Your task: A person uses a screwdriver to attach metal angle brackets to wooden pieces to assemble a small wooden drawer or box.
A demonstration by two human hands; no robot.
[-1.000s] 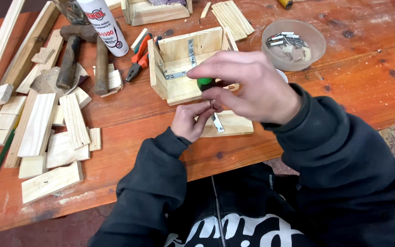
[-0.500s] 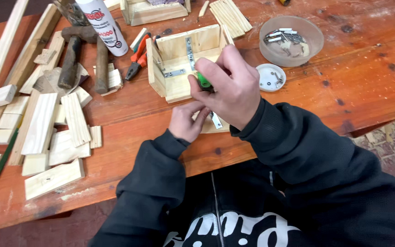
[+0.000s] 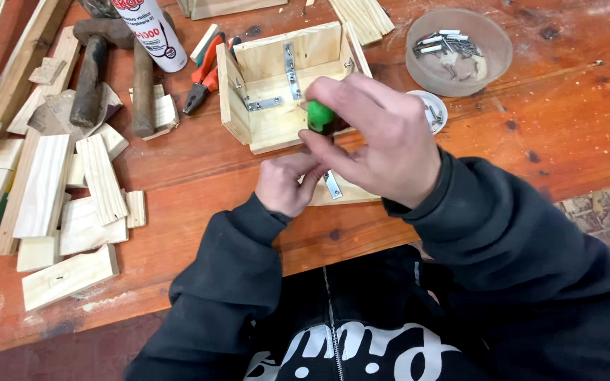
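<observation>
Up top, I see a clear bowl (image 3: 460,53) holding loose metal screws and fittings, and beside it a small white lid (image 3: 433,111) with a few more. An open wooden box (image 3: 277,92) has metal brackets screwed inside. My right hand (image 3: 383,137) has its fingers clamped round a green-handled screwdriver (image 3: 319,116) at the box's near edge. My left hand (image 3: 287,183) pinches a bracket (image 3: 332,185) against a wood piece, fingers together. A white tube (image 3: 153,32) with a red label lies top left.

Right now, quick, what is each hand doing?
Left hand: fingers curled, pressing on the small wooden piece by its metal bracket.
Right hand: closed around a green-handled tool, held upright over the piece.
</observation>
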